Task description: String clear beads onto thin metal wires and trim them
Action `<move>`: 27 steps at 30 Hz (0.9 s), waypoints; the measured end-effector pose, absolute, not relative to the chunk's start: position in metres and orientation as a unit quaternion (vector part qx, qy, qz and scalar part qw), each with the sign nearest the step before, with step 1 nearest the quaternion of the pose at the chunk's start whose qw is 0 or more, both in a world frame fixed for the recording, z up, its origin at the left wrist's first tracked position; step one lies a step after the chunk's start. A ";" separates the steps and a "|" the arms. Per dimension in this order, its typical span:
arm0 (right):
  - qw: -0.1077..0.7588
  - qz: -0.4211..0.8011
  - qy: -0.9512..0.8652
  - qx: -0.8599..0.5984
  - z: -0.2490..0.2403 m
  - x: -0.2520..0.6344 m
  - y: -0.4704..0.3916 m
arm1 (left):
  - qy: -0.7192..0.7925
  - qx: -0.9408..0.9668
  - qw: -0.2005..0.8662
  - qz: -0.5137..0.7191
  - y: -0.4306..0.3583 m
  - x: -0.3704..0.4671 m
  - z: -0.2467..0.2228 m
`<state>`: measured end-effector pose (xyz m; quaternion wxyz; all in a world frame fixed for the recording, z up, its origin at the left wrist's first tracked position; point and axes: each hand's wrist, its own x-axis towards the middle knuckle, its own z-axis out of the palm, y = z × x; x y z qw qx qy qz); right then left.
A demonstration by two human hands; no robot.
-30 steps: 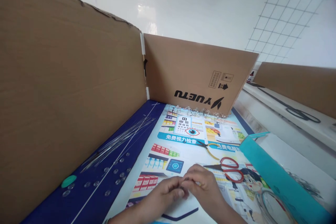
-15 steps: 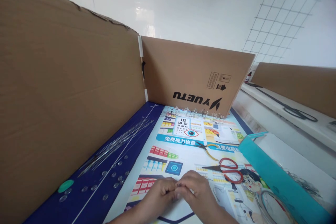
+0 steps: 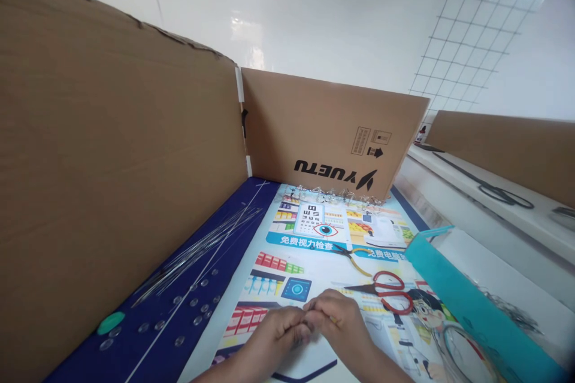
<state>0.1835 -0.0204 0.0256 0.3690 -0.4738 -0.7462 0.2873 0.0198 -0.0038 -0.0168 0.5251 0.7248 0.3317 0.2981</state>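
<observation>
My left hand [image 3: 278, 338] and my right hand [image 3: 336, 320] meet over the printed poster [image 3: 263, 353], fingertips pinched together. What they hold between them is too small to make out. Red-handled scissors [image 3: 393, 293] lie just beyond my right hand, and yellow-handled pliers [image 3: 357, 258] rest farther up the poster. To the left, a bundle of thin wires [image 3: 193, 257] lies on the blue surface, with several clear beads [image 3: 194, 302] and a green disc [image 3: 111, 323] near it.
Cardboard panels stand at the left [image 3: 121, 125] and the back [image 3: 323, 125]. Small clear and metallic pieces [image 3: 332, 194] line the back panel's foot. A teal box [image 3: 480, 305] with wire pieces stands at the right, near a coil of wire [image 3: 467, 350].
My fingers have shifted slightly and curled closer together, closing the small gap by my right thumb. The camera view has moved a little.
</observation>
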 end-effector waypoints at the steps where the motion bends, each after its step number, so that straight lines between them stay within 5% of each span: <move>1: 0.377 0.299 -0.739 -0.472 0.026 0.185 -0.019 | 0.331 0.728 0.523 0.294 -0.003 0.019 -0.014; 6: 0.476 0.406 -0.596 -0.503 0.021 0.200 -0.011 | 0.332 0.809 0.427 0.232 0.000 0.010 0.004; 11: 0.542 0.415 -0.506 -0.528 0.007 0.211 -0.002 | 0.277 0.944 0.121 0.133 -0.013 0.011 0.010; 14: 0.484 0.400 -0.551 -0.550 0.000 0.212 -0.001 | 0.257 0.960 -0.014 0.107 -0.026 0.017 0.006; 19: 0.348 0.259 -0.746 -0.505 -0.012 0.208 -0.001 | 0.240 0.963 -0.098 0.073 -0.046 0.011 0.003; 27: 0.111 0.236 -0.856 -0.447 0.012 0.202 -0.008 | 0.312 0.948 -0.023 0.057 -0.064 -0.009 0.013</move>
